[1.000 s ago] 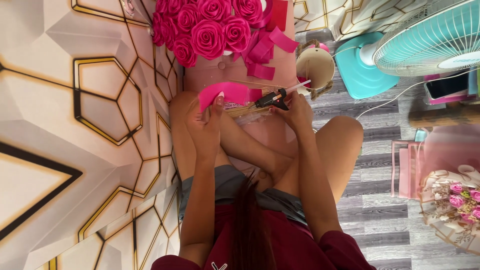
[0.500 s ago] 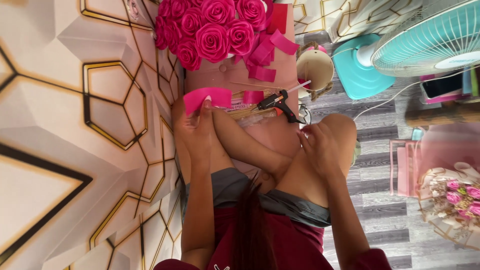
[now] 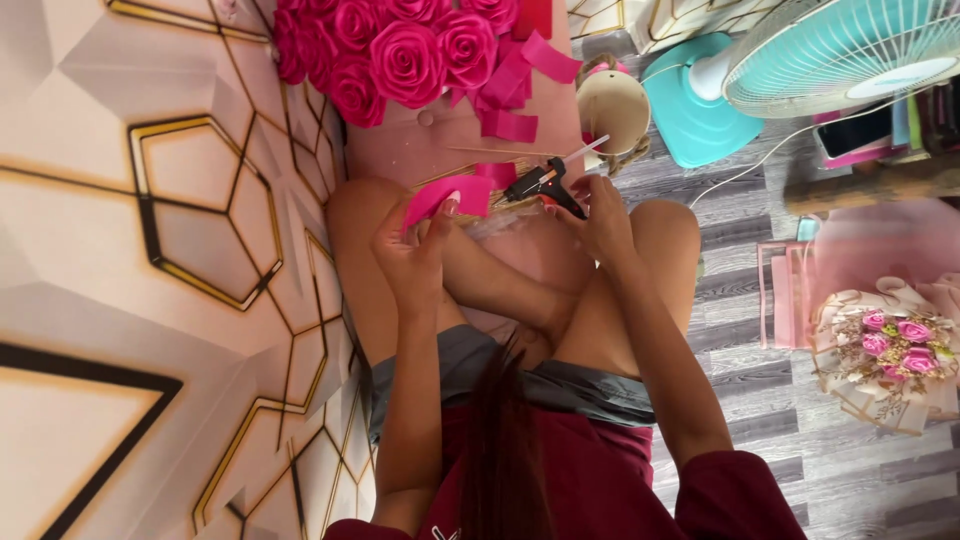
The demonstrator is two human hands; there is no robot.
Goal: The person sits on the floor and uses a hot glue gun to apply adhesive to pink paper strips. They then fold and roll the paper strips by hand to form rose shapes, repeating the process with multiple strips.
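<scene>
My left hand is raised over my knee and pinches a folded pink ribbon strip between thumb and fingers. My right hand rests on my other knee, its fingers closed around the handle of a black glue gun whose nozzle points toward the strip. Just beyond the gun lies a pink board carrying a cluster of pink ribbon roses and loose pink strips.
A beige round spool sits beside a turquoise fan with its base on grey wood flooring. A wrapped bouquet and pink paper bags lie at the right. A wall panel with gold hexagon lines fills the left.
My right hand left the glue gun, drew back to my knee, then returned to the gun's handle. My left hand kept hold of the pink strip and lifted slightly.
</scene>
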